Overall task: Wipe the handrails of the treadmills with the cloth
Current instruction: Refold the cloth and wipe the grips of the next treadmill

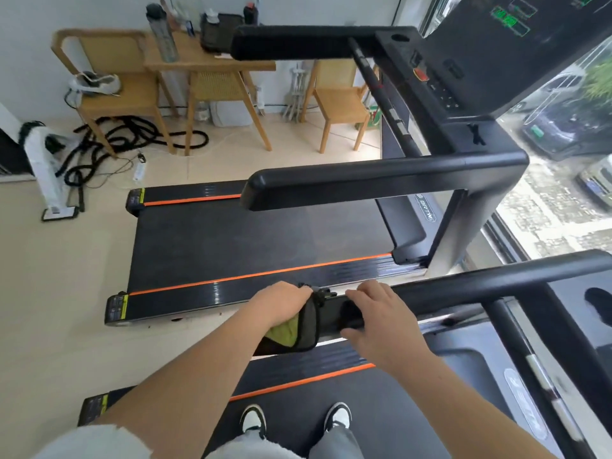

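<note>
I stand on the near treadmill, at the free end of its left handrail (470,284). A dark pouch (308,329) hangs at that end, and a green cloth (281,334) shows in its open side. My left hand (281,301) grips the pouch's top edge, with the cloth just under the palm. My right hand (374,318) grips the handrail right beside the pouch, fingers over the top and thumb underneath. The far treadmill has two black handrails, a near handrail (381,180) and a far handrail (298,41).
The far treadmill's belt (248,240) lies ahead, with its console (480,54) at upper right. Wooden chairs (119,94) and a table (205,58) holding bottles stand at the back, and black ropes (109,144) lie on the floor. A window (563,144) runs along the right.
</note>
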`<move>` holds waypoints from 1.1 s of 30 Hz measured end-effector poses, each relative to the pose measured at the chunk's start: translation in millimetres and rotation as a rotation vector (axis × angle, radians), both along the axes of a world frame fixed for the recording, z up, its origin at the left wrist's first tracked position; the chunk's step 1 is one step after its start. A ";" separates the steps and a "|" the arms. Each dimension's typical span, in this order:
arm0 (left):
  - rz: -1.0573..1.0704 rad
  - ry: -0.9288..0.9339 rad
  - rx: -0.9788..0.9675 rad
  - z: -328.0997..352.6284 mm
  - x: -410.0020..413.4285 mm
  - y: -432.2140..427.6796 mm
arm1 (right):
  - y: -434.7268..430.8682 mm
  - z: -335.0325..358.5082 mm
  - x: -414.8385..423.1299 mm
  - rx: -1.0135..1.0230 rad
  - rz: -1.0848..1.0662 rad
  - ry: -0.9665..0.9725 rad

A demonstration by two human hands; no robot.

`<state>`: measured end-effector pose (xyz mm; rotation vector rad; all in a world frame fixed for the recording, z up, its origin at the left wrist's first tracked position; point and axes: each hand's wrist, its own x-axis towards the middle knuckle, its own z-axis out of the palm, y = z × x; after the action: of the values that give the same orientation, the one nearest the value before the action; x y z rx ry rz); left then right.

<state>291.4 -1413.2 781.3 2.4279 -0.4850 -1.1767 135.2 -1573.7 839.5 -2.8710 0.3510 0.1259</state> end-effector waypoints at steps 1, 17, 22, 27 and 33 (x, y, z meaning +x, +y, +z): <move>-0.004 -0.121 -0.014 -0.1 -11.7 6.4 | 3.3 0.2 -1.0 0.001 -0.009 -0.029; 0.019 -0.425 -0.053 15.8 -44.6 14.1 | 67.3 4.8 -21.4 1.123 -0.953 -0.114; -0.182 -0.932 -0.291 7.0 -89.3 56.1 | 87.6 2.7 -38.4 1.316 -1.094 -0.075; -0.466 -0.985 -0.306 11.2 -97.5 22.4 | 100.9 1.2 -38.2 1.584 -1.209 -0.163; -0.629 -0.821 -0.499 15.9 -106.1 26.3 | 91.1 -9.6 -27.3 1.801 -1.366 -0.279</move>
<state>185.3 -1386.9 797.3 2.2437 -1.6404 -0.0974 107.9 -1482.7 829.9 -0.5654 1.1642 -0.1550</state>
